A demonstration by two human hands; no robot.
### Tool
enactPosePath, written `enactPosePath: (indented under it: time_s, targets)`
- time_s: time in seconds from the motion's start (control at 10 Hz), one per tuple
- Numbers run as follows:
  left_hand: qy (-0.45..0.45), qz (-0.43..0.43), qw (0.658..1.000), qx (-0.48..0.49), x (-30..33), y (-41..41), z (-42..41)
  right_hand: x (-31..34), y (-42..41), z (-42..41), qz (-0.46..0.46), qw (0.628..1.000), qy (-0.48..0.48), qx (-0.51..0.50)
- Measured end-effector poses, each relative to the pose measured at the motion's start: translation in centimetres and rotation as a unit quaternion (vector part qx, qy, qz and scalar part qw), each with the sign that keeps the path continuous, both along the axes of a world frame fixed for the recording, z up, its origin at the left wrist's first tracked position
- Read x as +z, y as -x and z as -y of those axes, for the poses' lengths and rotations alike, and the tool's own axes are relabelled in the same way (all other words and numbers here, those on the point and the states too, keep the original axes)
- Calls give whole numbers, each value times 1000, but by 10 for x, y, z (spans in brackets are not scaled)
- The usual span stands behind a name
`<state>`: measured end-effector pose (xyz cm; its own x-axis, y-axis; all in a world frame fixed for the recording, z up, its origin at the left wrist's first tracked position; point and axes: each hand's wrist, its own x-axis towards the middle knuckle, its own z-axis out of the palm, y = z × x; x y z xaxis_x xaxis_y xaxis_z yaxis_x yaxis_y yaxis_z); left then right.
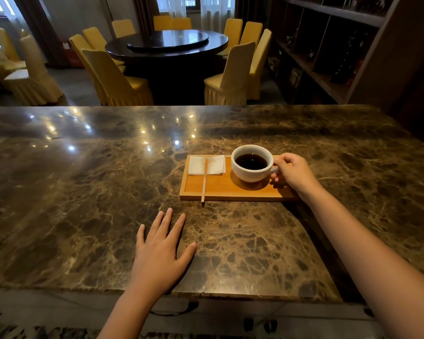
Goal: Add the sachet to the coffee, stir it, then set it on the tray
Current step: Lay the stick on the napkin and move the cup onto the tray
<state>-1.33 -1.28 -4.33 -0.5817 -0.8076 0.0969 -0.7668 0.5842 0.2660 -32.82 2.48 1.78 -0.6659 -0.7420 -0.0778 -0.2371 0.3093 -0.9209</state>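
Observation:
A white cup [251,172] of black coffee stands on the right half of a wooden tray [233,192] on the marble counter. My right hand [293,172] pinches the cup's handle from the right. On the tray's left end lies a white napkin [196,165], and a wooden stir stick [204,180] rests across it with its near tip poking over the tray's front rim. Flat on the counter in front of the tray lies my left hand [160,250], fingers spread and holding nothing. No sachet is visible.
The dark marble counter [83,192] stretches wide to the left and ends near me at its front edge. Beyond it stand a round dark table [167,45] with yellow-covered chairs, and dark shelving [328,45] at the right.

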Motion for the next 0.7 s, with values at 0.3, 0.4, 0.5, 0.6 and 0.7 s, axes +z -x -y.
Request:
enactPosePath:
  time_s: [0.3,0.4,0.5,0.6,0.7]
  targets:
    - [0,4,1000,0,3,0,-1,0,2,9,-14,1000,7,-13]
    - [0,8,1000,0,3,0,0,0,0,7,5,999,27,-42]
    - [-6,3,1000,-2,4,1,-1,3,-3,1,-37,996,22,-75]
    - [-3,12,1000,-5,3,-1,0,2,-13,-14,-145,987,-1,-72]
    - [-8,9,1000,-4,4,-1,2,3,-39,-44,-330,939,-96,-7]
